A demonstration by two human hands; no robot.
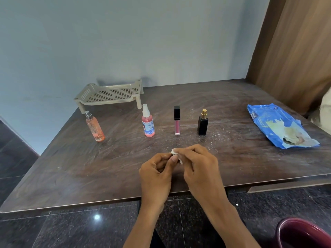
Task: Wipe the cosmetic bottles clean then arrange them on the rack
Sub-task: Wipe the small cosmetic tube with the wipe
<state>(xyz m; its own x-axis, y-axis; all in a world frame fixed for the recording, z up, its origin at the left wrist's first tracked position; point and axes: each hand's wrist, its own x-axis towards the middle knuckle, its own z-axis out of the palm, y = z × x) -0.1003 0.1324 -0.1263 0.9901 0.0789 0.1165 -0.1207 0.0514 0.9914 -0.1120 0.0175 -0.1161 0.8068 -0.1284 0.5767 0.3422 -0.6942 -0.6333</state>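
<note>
Several cosmetic bottles stand in a row on the dark wooden table [75, 169]: an orange spray bottle [94, 127], a pink spray bottle [148, 122], a pink lip gloss tube with a black cap [177, 120] and a black perfume bottle with a gold nozzle [202, 122]. A beige perforated rack [109, 95] sits behind them by the wall, with nothing on it. Near the table's front edge my left hand [156, 173] and my right hand [200, 166] meet and both pinch a small white wipe [175, 153] between their fingertips.
A torn blue wipes pack [275, 122] lies at the table's right side. A wooden panel [293, 51] rises at the back right. A maroon bin [302, 233] stands on the dark tiled floor at the lower right.
</note>
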